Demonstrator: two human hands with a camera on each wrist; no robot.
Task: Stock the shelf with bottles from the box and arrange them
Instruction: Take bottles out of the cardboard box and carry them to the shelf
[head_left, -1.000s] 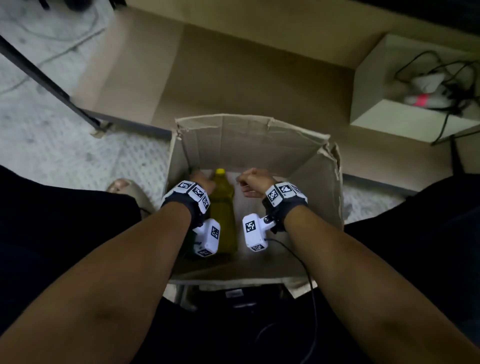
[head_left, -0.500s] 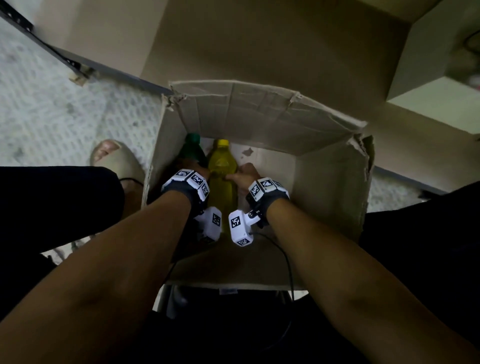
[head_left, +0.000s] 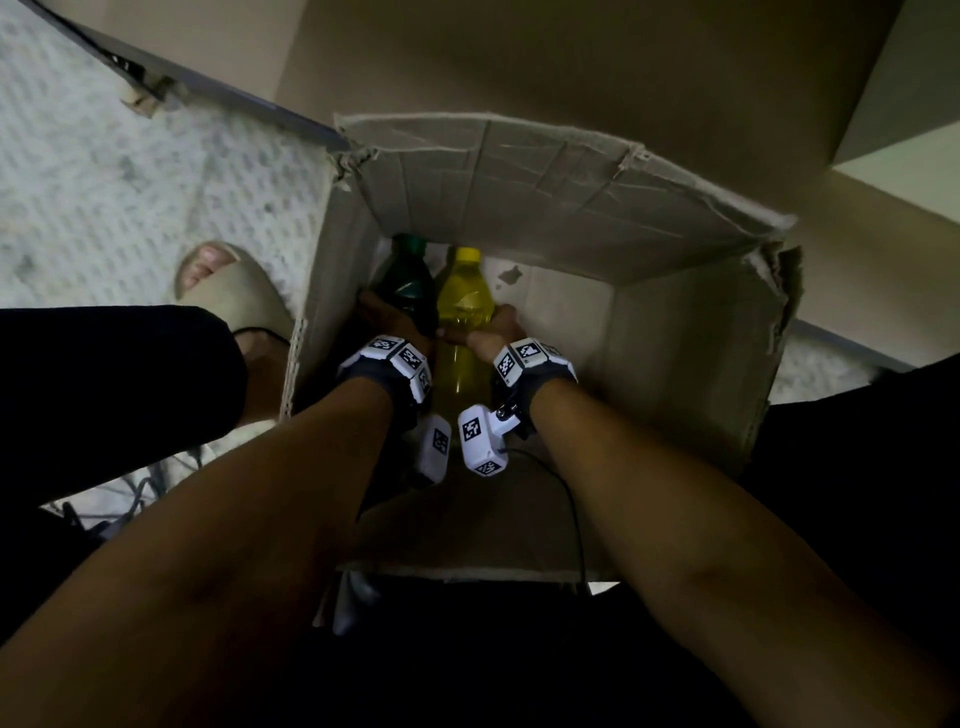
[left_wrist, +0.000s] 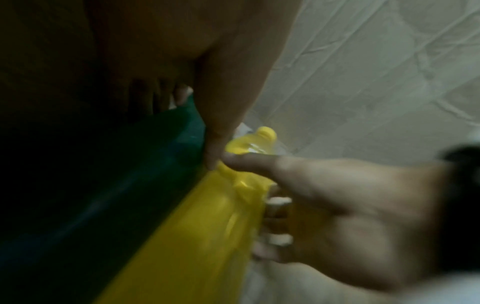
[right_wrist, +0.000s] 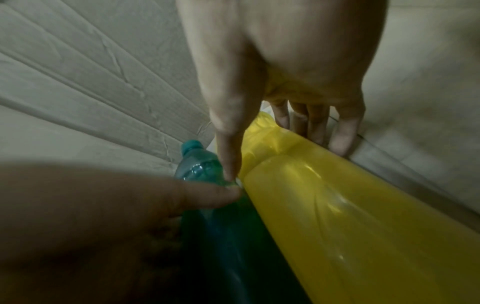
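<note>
Two bottles lie side by side on the bottom of an open cardboard box (head_left: 675, 338), caps pointing away from me. My left hand (head_left: 382, 319) grips the green bottle (head_left: 410, 291) around its upper body. My right hand (head_left: 496, 332) grips the yellow bottle (head_left: 465, 306) beside it. In the left wrist view the left hand (left_wrist: 228, 92) curls over the green bottle (left_wrist: 116, 195), and the right hand (left_wrist: 337, 205) wraps the yellow bottle (left_wrist: 194, 236). In the right wrist view the right hand (right_wrist: 285, 72) straddles the yellow bottle (right_wrist: 337, 216); the two thumbs touch by the green bottle (right_wrist: 202, 164).
The box stands on a pale patterned floor (head_left: 130, 208) against a beige shelf unit (head_left: 571, 62). A foot in a beige slipper (head_left: 234, 291) is just left of the box. A black cable (head_left: 571, 499) trails from my right wrist into the box. Dark trousers flank both sides.
Both hands have gone deeper into the box. The right hand, a bare fist a second ago, moved left and closed around the yellow bottle. The green bottle came into view under the left hand.
</note>
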